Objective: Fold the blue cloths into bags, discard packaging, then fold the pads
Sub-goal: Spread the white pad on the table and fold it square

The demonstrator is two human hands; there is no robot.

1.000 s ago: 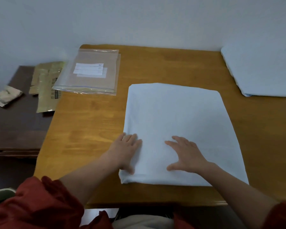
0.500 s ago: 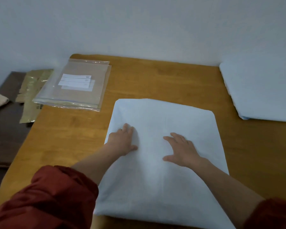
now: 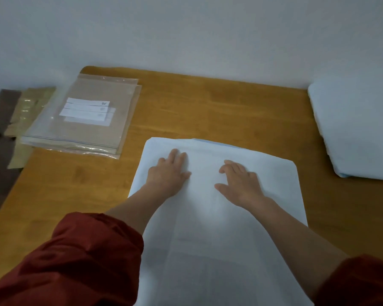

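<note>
While both palms lie flat on the folded blue cloth [image 3: 219,217] in the middle of the wooden table [image 3: 208,111], the left hand [image 3: 168,173] keeps its fingers straight and close together, and the right hand [image 3: 239,182] has its fingers straight and slightly spread, holding nothing. Clear bags [image 3: 84,120] are stacked at the table's far left, and a second blue cloth [image 3: 358,129] lies at the right edge

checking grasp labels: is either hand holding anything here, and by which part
Nothing is held. The left hand and the right hand lie flat, fingers straight, on top of the folded blue cloth toward its far edge, without gripping it.
</note>
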